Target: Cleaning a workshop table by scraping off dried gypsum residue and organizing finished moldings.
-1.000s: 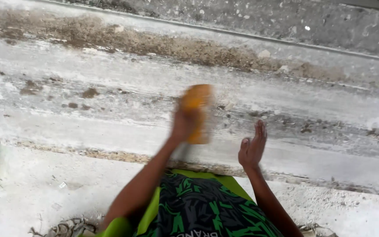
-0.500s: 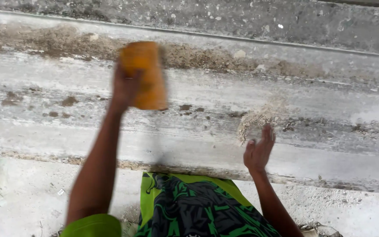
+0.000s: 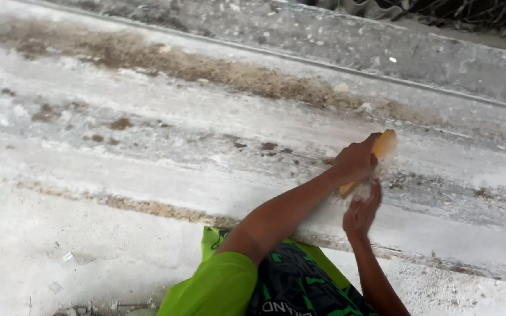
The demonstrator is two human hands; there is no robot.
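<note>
On the grey ridged slab (image 3: 147, 146), near its right part, the left hand (image 3: 355, 159) has its grip closed tight on a yellow block (image 3: 384, 146). The block lies flat on the slab, in a shallow dip between two ridges. The right hand (image 3: 361, 212) is just below it, with fingers spread and nothing in it, and seems to rest on the slab close to the block's low end.

The step in hand looks like rubbing the slab with the block. Pale dust (image 3: 393, 175) sits around the block. A next stroke would need a firm push along the dip, and the right hand kept out of the block's way.

There is lots of open slab to the left, with brown dirt (image 3: 147, 58) in a long band higher up and small spots lower down. The slab's near edge (image 3: 147, 206) runs just in front of the person's green and black clothes (image 3: 265, 281). Below it is pale floor (image 3: 60, 257).
</note>
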